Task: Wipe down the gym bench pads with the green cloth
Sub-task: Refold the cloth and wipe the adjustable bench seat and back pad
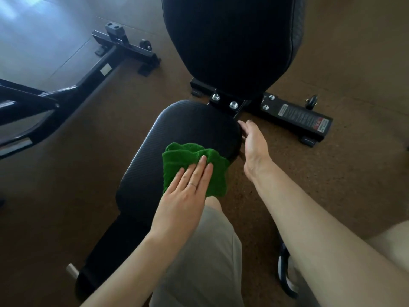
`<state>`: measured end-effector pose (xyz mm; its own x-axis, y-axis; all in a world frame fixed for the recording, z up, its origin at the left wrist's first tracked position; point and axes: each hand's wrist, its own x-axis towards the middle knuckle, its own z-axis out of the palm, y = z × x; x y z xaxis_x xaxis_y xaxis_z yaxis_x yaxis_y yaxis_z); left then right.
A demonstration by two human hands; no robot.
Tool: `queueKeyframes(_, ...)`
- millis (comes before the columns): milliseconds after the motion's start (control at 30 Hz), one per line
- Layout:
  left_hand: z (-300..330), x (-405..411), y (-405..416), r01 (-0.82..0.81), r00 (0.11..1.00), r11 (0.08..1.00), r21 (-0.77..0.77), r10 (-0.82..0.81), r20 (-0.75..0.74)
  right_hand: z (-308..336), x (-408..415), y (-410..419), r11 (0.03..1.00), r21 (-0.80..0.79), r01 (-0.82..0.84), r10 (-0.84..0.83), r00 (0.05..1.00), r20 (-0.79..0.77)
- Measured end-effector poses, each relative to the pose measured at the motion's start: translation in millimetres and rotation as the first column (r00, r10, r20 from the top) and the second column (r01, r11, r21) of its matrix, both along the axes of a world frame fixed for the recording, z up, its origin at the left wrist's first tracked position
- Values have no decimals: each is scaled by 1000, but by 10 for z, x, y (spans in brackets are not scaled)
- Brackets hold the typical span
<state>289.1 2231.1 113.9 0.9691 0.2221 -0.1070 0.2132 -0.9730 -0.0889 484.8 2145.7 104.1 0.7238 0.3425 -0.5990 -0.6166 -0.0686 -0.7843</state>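
Forearms and a beige-clad knee [199, 258] fill the near view. Left hand [186, 196] lies flat, fingers straight and together, pressing the green cloth [188, 160] onto the right edge of the seat pad [155, 151]. Right hand [254, 145], fingers extended, rests against the pad's side, apparently steadying it. Cloth looks soft, light and bunched, likely to ride up under the palm; best driven by a flat palm near its middle. Pads look firm, textured vinyl, grippy rather than slick. Back pad [232, 41] stands beyond, above the black frame [294, 116].
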Motion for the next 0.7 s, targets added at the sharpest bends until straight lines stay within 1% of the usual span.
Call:
queueKeyframes(67,25,109,65,-31,999,1000,-5,31,-16,-4,-16,16,1000,-8,-13,13,1000,0)
queueKeyframes(167,61,571,36,-52,998,995,-80,48,-47,-23,-18,18,1000,2,-14,14,999,-34)
queueKeyframes(233,41,894,3,-78,995,992,-101,71,-67,-53,30,-3,1000,15,5,-4,998,-60)
queueKeyframes(367,-41,1349,-25,-137,990,979,-151,133,-35,-122,104,-23,1000,20,15,-13,994,-105)
queueKeyframes(500,-42,1724,71,-178,984,961,-213,168,-63,-103,178,-8,993,58,100,-87,977,-196)
queueKeyframes(600,-28,1808,187,-167,986,953,-251,156,-63,-27,152,30,993,39,109,-100,978,-185)
queueKeyframes(700,9,1509,172,-141,990,955,-261,138,-32,-4,82,55,999,-6,46,-46,994,-100)
